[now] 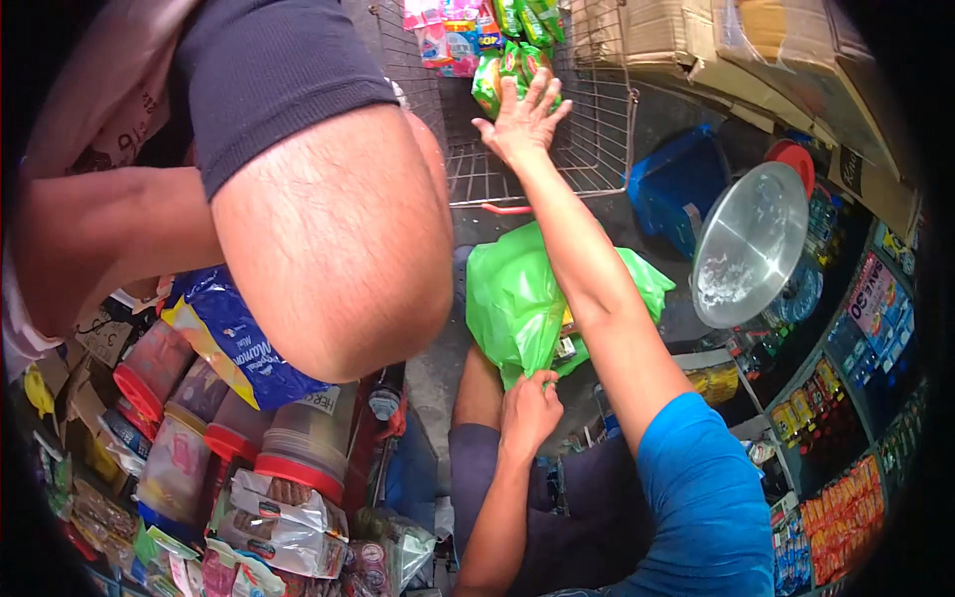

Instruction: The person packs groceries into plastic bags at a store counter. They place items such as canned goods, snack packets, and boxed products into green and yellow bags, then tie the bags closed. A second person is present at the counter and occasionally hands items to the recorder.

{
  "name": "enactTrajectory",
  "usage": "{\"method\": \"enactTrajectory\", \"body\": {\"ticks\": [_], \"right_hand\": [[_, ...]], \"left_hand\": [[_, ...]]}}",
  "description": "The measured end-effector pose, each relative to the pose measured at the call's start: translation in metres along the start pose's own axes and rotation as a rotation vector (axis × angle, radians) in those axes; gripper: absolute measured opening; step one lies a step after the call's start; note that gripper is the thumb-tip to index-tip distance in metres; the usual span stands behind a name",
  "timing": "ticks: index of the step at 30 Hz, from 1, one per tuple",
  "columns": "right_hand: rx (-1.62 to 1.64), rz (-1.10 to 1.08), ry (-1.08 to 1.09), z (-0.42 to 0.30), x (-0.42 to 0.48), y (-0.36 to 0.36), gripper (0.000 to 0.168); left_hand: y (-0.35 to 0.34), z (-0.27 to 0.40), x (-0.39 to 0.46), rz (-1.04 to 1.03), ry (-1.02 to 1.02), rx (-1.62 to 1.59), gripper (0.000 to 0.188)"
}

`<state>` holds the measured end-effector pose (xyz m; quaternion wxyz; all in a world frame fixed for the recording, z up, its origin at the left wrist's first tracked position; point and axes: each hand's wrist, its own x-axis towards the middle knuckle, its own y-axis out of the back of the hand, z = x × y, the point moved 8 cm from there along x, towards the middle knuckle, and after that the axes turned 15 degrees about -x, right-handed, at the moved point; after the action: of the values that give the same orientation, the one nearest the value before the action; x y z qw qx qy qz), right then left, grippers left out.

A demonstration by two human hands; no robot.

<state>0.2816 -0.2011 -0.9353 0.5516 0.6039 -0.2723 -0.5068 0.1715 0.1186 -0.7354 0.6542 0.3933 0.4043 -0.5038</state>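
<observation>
My left hand (531,410) grips the gathered edge of a light-green plastic bag (511,287), which sits above my lap. Through its opening a small part of some packaged goods shows; the remaining contents are hidden. My right hand (526,116) reaches past the bag into a wire basket (597,160). Its fingers are spread over several shiny green packets (489,82), touching them without visibly closing on any. More green packets (533,22) lie farther back in the basket, beside pink and blue packets (455,41).
Another person's bare limb (336,239) fills the upper left, close to the camera. Below it are a blue snack bag (239,336) and lidded plastic jars (175,463). Rightward are cardboard boxes (634,37), a blue bin (679,190), a metal pan (750,246) and stocked shelves (843,515).
</observation>
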Motion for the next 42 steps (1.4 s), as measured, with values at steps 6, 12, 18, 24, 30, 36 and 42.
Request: {"method": "enactTrajectory", "body": {"ticks": [6, 12, 18, 24, 30, 36, 42], "right_hand": [[0.204, 0.064, -0.201, 0.027, 0.041, -0.011, 0.069], [-0.072, -0.140, 0.037, 0.029, 0.054, -0.009, 0.078], [0.817, 0.107, 0.205, 0.085, -0.025, 0.074, 0.075], [1.141, 0.010, 0.390, 0.150, -0.239, 0.164, 0.057], [0.776, -0.421, -0.008, 0.140, -0.299, 0.039, 0.070], [0.490, -0.607, -0.057, 0.119, -0.275, 0.008, 0.069], [0.359, -0.188, 0.252, 0.125, -0.294, 0.010, 0.066]], "left_hand": [[0.011, 0.002, -0.001, 0.034, -0.010, 0.002, 0.021], [0.023, 0.011, 0.001, 0.044, -0.045, 0.035, 0.020], [0.027, 0.007, 0.002, 0.211, -0.126, -0.008, 0.020], [0.034, 0.004, -0.004, 0.366, -0.302, -0.125, 0.038], [0.018, 0.003, -0.013, 0.414, -0.489, -0.071, 0.063], [0.003, -0.004, -0.017, 0.373, -0.380, -0.032, 0.073], [0.005, -0.013, -0.016, 0.354, -0.339, -0.059, 0.078]]}}
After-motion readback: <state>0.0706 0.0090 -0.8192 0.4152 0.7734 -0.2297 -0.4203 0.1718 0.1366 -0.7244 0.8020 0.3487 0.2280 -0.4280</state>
